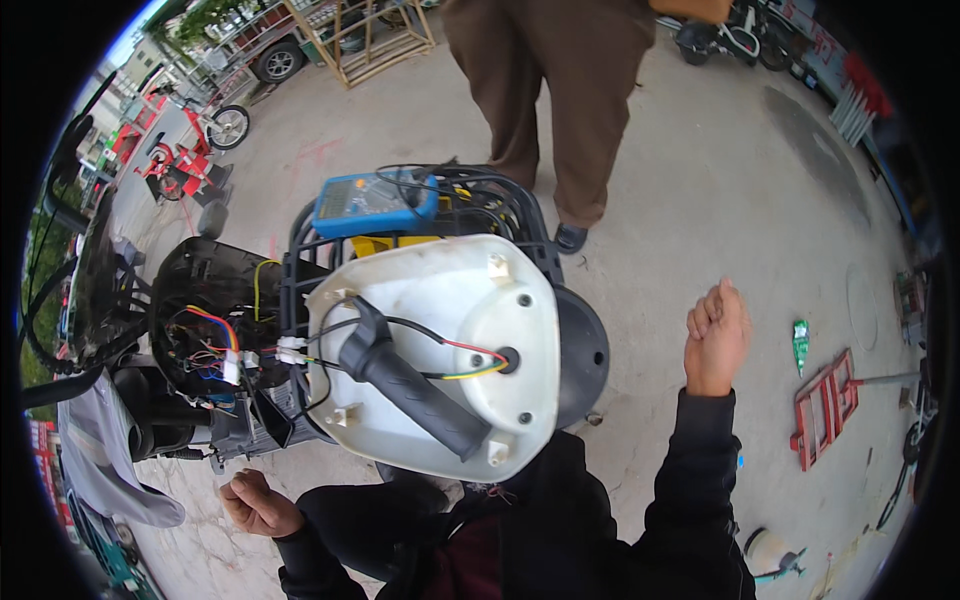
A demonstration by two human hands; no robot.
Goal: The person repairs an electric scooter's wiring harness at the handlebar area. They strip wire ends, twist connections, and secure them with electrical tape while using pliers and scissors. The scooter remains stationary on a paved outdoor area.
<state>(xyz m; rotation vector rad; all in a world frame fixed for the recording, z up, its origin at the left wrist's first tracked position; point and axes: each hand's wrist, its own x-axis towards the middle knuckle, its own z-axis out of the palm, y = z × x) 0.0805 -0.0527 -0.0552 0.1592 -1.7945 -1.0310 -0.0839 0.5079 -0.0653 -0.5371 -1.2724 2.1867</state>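
Handlebar grip (425,398) | long axis toward white shell's (430,260) lower-right rim | my left hand (258,504) nearer, off shell's lower-left; right hand (716,340) beyond its right | both closed, seemingly empty

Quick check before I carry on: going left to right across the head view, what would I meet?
Curled bare left hand → black ribbed handlebar grip → black rounded part beyond the grip → curled bare right hand → red slotted metal frame.

Smooth, faintly glossy white plastic shell (400,275), matt black rubber-looking grip (425,400), brown cloth trousers (545,60), rough concrete-looking ground (680,200).
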